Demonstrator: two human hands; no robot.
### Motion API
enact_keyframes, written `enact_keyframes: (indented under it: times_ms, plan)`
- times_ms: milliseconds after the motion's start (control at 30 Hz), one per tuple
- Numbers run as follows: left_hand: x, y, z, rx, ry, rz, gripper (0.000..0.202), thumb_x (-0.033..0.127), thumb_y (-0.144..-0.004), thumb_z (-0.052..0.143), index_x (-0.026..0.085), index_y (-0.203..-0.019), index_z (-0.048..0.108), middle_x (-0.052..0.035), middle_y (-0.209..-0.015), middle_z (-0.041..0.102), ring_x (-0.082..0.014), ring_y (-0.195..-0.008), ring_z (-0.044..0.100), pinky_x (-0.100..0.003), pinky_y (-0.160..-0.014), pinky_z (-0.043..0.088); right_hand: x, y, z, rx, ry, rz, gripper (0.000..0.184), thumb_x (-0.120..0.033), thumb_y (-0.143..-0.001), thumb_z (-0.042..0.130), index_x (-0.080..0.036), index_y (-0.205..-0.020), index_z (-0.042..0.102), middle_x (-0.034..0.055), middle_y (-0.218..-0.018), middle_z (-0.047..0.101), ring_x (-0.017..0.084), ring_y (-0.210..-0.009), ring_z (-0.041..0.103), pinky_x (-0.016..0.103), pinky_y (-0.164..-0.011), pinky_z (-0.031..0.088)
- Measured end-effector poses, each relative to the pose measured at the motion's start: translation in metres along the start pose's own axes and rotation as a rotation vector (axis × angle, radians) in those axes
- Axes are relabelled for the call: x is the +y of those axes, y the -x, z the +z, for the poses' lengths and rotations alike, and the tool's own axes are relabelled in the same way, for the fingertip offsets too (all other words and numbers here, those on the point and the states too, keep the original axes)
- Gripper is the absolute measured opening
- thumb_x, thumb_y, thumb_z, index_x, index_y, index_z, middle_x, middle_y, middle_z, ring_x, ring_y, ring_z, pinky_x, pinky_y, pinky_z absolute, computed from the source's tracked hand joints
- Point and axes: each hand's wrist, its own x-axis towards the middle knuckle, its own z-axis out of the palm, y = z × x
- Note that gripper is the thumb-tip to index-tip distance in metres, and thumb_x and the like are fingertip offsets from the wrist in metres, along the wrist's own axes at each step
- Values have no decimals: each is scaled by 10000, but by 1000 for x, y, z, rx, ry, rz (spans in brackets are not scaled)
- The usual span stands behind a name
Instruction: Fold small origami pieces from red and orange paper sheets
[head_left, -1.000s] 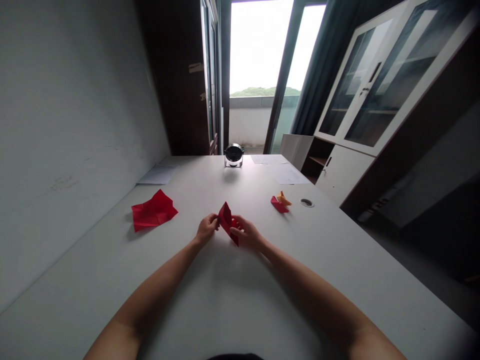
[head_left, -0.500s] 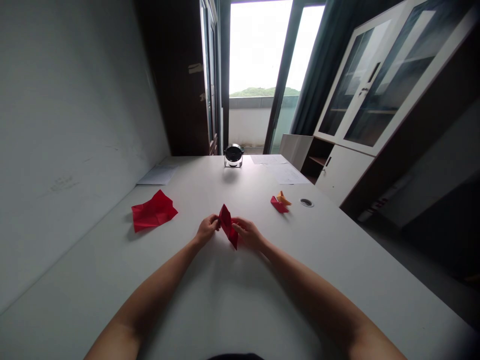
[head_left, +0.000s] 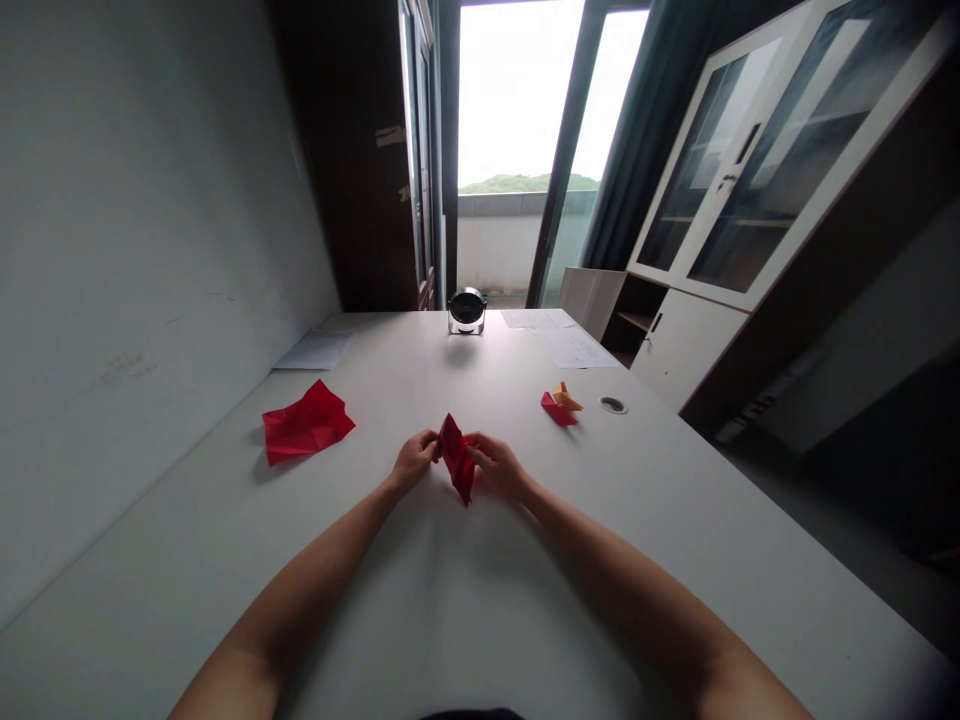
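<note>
Red folded paper shape [head_left: 457, 460]: standing up just over the long white table [head_left: 450, 620]. Left hand [head_left: 414, 462] and right hand [head_left: 501, 467] both pinching its edges with fingertips. Probably feeling light, thin, easy to crush; holding softly by the folds.

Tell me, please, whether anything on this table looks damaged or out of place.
The loose red sheet on the left of the table is crumpled and creased, edges lifting. The folded red paper pinched between the left hand and right hand looks tidy.

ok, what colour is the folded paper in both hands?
Red; the folded paper shows best in the head view.
</note>
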Motion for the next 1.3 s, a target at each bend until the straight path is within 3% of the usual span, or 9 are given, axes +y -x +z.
enact_keyframes:
  times_ms: [233, 367, 500, 733, 1033, 1167, 1300]
  plan:
    - [0, 3, 2, 44, -81, 17, 211, 302, -826, 553, 174, -906, 700, -8, -670, 636, -130, -604, 563, -232, -586, 426, 3, 1, -1, 20, 74, 57, 261, -214, -804, 548, -198, -1042, 655, 9, -754, 710, 156, -613, 633, 250, -583, 498]
    - [3, 4, 2, 33, -111, 30, 227, 325, -839, 557, 178, -919, 712, -7, -650, 625, -131, -595, 557, -233, -585, 425, 8, 0, -1, 40, 129, 68, 225, -196, -784, 548, -195, -986, 646, -8, -700, 689, 137, -564, 600, 222, -530, 450]
    - [7, 7, 4, 25, -183, 43, 251, 362, -851, 567, 185, -931, 725, -1, -613, 602, -132, -578, 539, -234, -575, 408, 12, -2, -1, 83, 158, 55, 224, -221, -791, 554, -190, -989, 655, 7, -755, 706, 149, -613, 612, 230, -550, 453]
    - [21, 13, 6, 21, -325, 113, 298, 412, -868, 563, 183, -931, 743, 7, -595, 583, -130, -560, 498, -231, -547, 361, 15, -3, -2, 98, 181, 57, 112, -241, -758, 611, -176, -826, 671, 26, -752, 715, 190, -670, 629, 265, -586, 462]
    - [29, 16, 12, -12, -335, 133, 302, 418, -888, 559, 178, -934, 736, 6, -616, 595, -122, -580, 505, -228, -578, 383, 15, -3, -5, 103, 171, 32, 138, -246, -745, 630, -164, -854, 651, 26, -787, 714, 179, -707, 626, 262, -625, 469]
    - [29, 16, 16, -34, -320, 108, 303, 401, -874, 590, 192, -1073, 686, 4, -705, 630, -124, -645, 557, -230, -628, 437, 18, -3, -5, 139, 146, 22, 105, -237, -762, 608, -160, -824, 646, 25, -738, 698, 164, -652, 603, 254, -587, 460]
    - [30, 17, 21, -97, -267, 132, 439, 386, -855, 630, 228, -1259, 571, -36, -915, 659, -142, -767, 612, -250, -671, 494, 15, -3, -4, 130, 109, 10, 166, -214, -762, 606, -172, -905, 678, 41, -816, 724, 191, -713, 638, 273, -629, 495]
